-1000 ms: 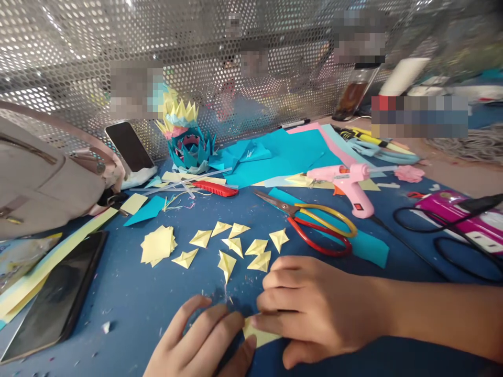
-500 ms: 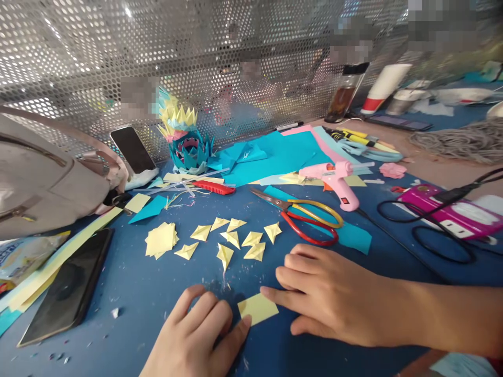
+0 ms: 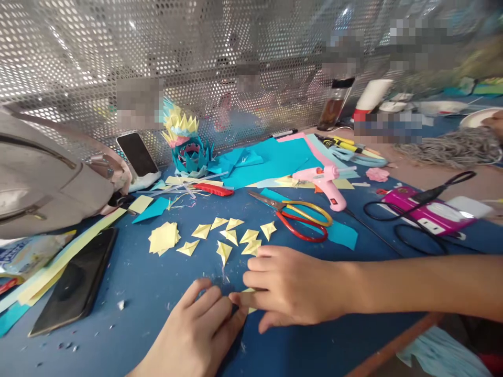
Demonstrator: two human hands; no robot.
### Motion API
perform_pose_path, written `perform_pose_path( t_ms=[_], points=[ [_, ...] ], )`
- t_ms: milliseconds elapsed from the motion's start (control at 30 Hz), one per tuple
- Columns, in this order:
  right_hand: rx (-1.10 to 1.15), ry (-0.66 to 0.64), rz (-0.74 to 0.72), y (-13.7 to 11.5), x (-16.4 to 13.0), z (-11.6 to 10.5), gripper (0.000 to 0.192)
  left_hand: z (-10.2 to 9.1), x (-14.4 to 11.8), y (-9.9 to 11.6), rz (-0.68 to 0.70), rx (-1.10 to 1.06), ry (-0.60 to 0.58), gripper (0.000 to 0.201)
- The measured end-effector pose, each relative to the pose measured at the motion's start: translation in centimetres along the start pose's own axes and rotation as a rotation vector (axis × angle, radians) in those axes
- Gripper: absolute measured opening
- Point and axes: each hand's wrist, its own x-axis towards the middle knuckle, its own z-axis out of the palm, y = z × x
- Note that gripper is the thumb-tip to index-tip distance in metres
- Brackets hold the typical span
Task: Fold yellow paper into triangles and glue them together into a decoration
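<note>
A small piece of pale yellow paper (image 3: 252, 310) lies on the blue tabletop, mostly hidden under my hands. My left hand (image 3: 196, 327) has its fingers curled, and its thumb holds down the paper's left end. Over the paper, my right hand (image 3: 293, 285) rests with its index finger stretched out to the left thumb and its own thumb apart. Just beyond the hands are several folded yellow paper points (image 3: 223, 252). A stack of yellow paper squares (image 3: 163, 237) sits to their left. Scissors (image 3: 271, 202) with red and yellow handles lie past my right hand.
A pink glue gun (image 3: 324, 183), red cutter (image 3: 214, 189) and blue paper sheets (image 3: 279, 157) lie farther back. A blue-and-yellow folded paper model (image 3: 192, 154) stands by the perforated metal screen. Phones and a bag (image 3: 51, 173) are left; a magenta power strip (image 3: 424, 209) is right.
My right hand has slid left across the yellow paper, covering most of it, and its index finger now meets my left thumb. My left hand stays nearly in place.
</note>
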Motion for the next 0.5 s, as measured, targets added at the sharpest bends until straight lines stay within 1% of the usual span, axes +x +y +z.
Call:
perform_pose_path(
  t_ms=[67, 133, 300, 333, 400, 500],
  points=[
    [-0.003, 0.012, -0.006, 0.0, 0.6, 0.1, 0.039, -0.7, 0.3, 0.0, 0.022, -0.003, -0.052, 0.038],
    [-0.005, 0.016, 0.017, -0.1, 0.4, 0.0, 0.037, -1.3, 0.4, -0.1, 0.038, -0.011, -0.117, 0.038],
    [-0.016, -0.047, 0.170, -0.4, -2.5, -1.2, 0.029, -1.7, -0.1, -0.2, 0.031, -0.093, -0.198, 0.041],
    [-0.021, -0.052, 0.199, -0.5, -3.1, -1.6, 0.027, -1.6, -0.3, -0.1, 0.006, -0.117, -0.204, 0.040],
    [-0.039, -0.058, 0.230, -0.8, -4.0, -2.1, 0.027, -1.5, -0.3, 0.0, -0.094, -0.191, -0.204, 0.038],
    [-0.067, -0.053, 0.210, -1.0, -3.9, -2.5, 0.027, -1.5, 0.4, 0.5, -0.330, -0.341, -0.238, 0.033]
  ],
)
